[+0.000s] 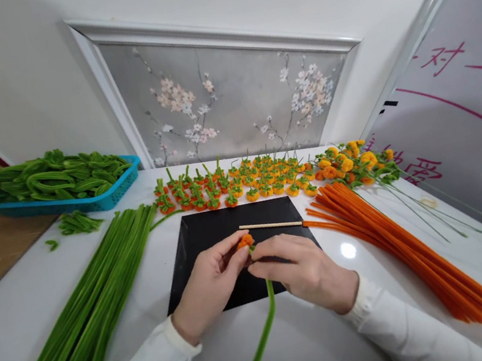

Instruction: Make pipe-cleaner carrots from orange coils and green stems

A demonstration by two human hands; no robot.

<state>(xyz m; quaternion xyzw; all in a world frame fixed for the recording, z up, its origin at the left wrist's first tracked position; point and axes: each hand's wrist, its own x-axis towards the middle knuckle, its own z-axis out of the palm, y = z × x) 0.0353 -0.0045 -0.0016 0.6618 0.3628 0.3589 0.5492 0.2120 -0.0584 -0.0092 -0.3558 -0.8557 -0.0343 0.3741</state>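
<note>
Above the black mat (203, 230), my left hand (210, 282) pinches a small orange pipe-cleaner pumpkin (245, 240) between thumb and fingers. My right hand (298, 267) is closed on a green pipe cleaner (265, 332) right at the pumpkin's side; its long end hangs down below the fingers and curves to the left. The fingertips of both hands nearly meet, so the join between orange and green is partly hidden. Just beyond the hands, a thin wooden stick (272, 225) lies across the mat.
Green pipe cleaners (89, 300) lie bundled at left, orange ones (387, 242) at right. Rows of small pumpkins (264, 179) stand behind the mat. A blue basket (119, 189) of green coils sits back left, a bunch of orange and yellow pieces (354, 163) back right. A framed panel (227, 102) stands behind.
</note>
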